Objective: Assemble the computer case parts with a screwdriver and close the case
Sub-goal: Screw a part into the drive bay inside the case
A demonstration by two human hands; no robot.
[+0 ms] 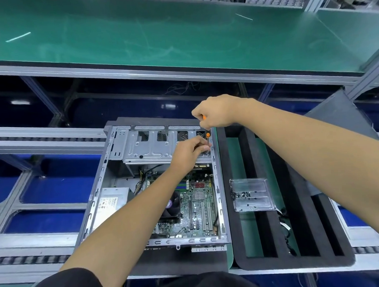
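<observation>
An open grey computer case (pixel 102 168) lies on its side, its motherboard (pixel 197 206) and power supply (pixel 113 201) exposed. A metal drive cage (pixel 147 147) sits at the case's far end. My right hand (pixel 215 113) grips the handle of an orange screwdriver (pixel 207 134), held upright over the cage's right corner. My left hand (pixel 189 153) pinches the shaft near its tip, steadying it at a screw hole.
A clear plastic tray (pixel 251 195) holding several small dark screws rests on a black foam frame (pixel 238 228) right of the case. A dark side panel (pixel 339 119) leans at the far right. A green shelf (pixel 157 36) spans above; conveyor rails run left and right.
</observation>
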